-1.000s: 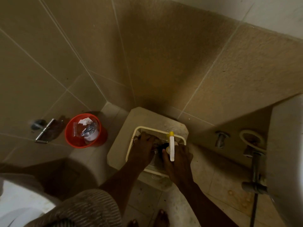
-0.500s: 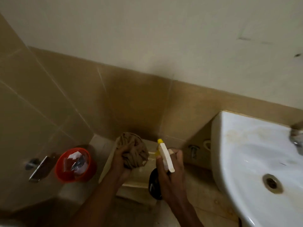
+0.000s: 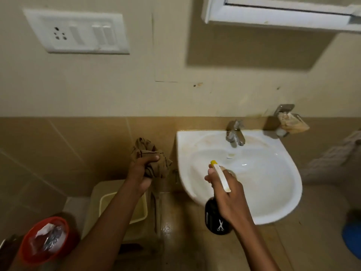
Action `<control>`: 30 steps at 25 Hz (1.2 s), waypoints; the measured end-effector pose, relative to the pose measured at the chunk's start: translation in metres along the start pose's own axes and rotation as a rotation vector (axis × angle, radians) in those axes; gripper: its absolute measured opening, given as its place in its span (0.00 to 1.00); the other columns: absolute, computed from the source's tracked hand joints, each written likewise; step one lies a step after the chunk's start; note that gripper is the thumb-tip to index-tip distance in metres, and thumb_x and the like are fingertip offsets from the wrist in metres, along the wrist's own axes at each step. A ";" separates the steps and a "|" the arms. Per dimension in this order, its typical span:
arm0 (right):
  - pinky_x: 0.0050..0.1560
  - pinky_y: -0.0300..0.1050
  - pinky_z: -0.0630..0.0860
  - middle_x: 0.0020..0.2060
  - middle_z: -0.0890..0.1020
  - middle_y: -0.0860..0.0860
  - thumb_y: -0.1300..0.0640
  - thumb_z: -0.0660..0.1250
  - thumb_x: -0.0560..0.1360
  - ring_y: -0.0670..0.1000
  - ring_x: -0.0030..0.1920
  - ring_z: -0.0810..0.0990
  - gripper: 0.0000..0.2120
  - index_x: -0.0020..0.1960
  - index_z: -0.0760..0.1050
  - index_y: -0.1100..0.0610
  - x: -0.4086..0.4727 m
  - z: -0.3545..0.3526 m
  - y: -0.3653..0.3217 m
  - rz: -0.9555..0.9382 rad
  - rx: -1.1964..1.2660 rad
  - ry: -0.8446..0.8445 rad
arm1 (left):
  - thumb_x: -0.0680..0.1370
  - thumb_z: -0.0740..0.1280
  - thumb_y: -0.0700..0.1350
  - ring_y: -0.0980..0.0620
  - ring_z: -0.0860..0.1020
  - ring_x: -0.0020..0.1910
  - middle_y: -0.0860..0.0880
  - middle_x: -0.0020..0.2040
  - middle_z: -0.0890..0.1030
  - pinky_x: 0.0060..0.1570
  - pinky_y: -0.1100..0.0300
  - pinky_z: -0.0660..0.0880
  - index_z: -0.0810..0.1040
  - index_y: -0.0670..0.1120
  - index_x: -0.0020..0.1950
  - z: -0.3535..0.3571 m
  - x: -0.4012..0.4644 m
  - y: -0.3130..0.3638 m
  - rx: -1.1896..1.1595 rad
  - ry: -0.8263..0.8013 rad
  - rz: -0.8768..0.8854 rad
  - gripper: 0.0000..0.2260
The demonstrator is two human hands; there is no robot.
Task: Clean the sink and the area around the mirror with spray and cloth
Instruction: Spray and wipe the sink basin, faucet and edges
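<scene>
The head view now takes in the white sink point(image 3: 273, 202) and the wall above it, where half a second ago only the basin's left part showed and a second ago the view was down at the floor, with both hands in the cream basket point(image 3: 140, 210); the person has straightened up with the tools and turned to the work. The left hand point(image 3: 141, 172) is clamped on the bunched brown cloth point(image 3: 150, 153), held up just left of the sink's rim, apart from it; earlier the cloth was lower, over the basket. The right hand point(image 3: 227, 194) is closed round the neck of the dark spray bottle point(image 3: 216, 222), which has moved from left of the sink to over its near-left rim; the yellow nozzle point(image 3: 213, 162) points into the bowl toward the tap point(image 3: 235, 134); whether a finger presses the trigger I cannot tell. The bowl shows brownish staining left of the tap and no visible foam, so spraying seems about to begin, with the wiping yet to do. The white frame point(image 3: 273, 16) above the sink, likely the mirror's lower edge, is well apart from both hands and looks untouched; left of the sink, down on the floor, the basket sits beside a red bin point(image 3: 25, 249).
</scene>
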State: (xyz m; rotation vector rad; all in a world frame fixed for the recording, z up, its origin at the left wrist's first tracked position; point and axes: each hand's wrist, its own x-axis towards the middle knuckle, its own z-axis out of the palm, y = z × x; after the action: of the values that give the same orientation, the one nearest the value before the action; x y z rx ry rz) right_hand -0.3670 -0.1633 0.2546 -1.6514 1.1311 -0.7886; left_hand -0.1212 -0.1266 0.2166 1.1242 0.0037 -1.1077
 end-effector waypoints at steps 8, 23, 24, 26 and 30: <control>0.43 0.46 0.77 0.32 0.85 0.50 0.48 0.63 0.85 0.46 0.37 0.84 0.17 0.40 0.81 0.52 0.050 -0.052 0.045 0.077 -0.110 0.047 | 0.69 0.70 0.29 0.41 0.80 0.46 0.42 0.43 0.81 0.38 0.54 0.79 0.78 0.34 0.57 0.061 0.036 -0.025 0.154 0.315 0.220 0.16; 0.32 0.32 0.75 0.30 0.84 0.59 0.50 0.66 0.83 0.44 0.27 0.81 0.19 0.41 0.81 0.64 0.079 -0.099 0.081 0.200 0.036 -0.286 | 0.72 0.68 0.31 0.45 0.81 0.42 0.47 0.43 0.82 0.28 0.63 0.78 0.78 0.49 0.47 0.120 0.058 -0.048 0.655 0.402 0.482 0.14; 0.33 0.33 0.75 0.30 0.84 0.58 0.50 0.66 0.83 0.42 0.27 0.81 0.20 0.40 0.81 0.62 0.075 -0.103 0.083 0.214 0.040 -0.261 | 0.73 0.66 0.31 0.45 0.82 0.45 0.46 0.46 0.83 0.33 0.61 0.80 0.80 0.49 0.48 0.127 0.067 -0.048 0.747 0.363 0.528 0.14; 0.36 0.29 0.75 0.33 0.87 0.51 0.48 0.66 0.83 0.41 0.33 0.84 0.19 0.38 0.82 0.55 0.068 -0.110 0.084 0.202 0.030 -0.223 | 0.72 0.63 0.28 0.42 0.81 0.55 0.41 0.57 0.82 0.51 0.50 0.82 0.82 0.43 0.56 0.143 0.088 -0.053 0.980 0.214 0.663 0.18; 0.38 0.28 0.74 0.37 0.88 0.43 0.45 0.63 0.83 0.39 0.40 0.85 0.15 0.44 0.83 0.48 0.066 -0.124 0.087 0.252 0.065 -0.120 | 0.70 0.63 0.28 0.38 0.72 0.65 0.40 0.64 0.75 0.64 0.50 0.72 0.81 0.42 0.61 0.190 0.134 -0.086 1.386 -0.110 0.801 0.22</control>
State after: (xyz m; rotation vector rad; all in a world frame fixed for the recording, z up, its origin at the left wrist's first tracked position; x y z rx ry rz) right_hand -0.4794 -0.2776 0.2147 -1.4479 1.1879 -0.5520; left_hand -0.2100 -0.3556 0.1806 1.9775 -1.3552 -0.3085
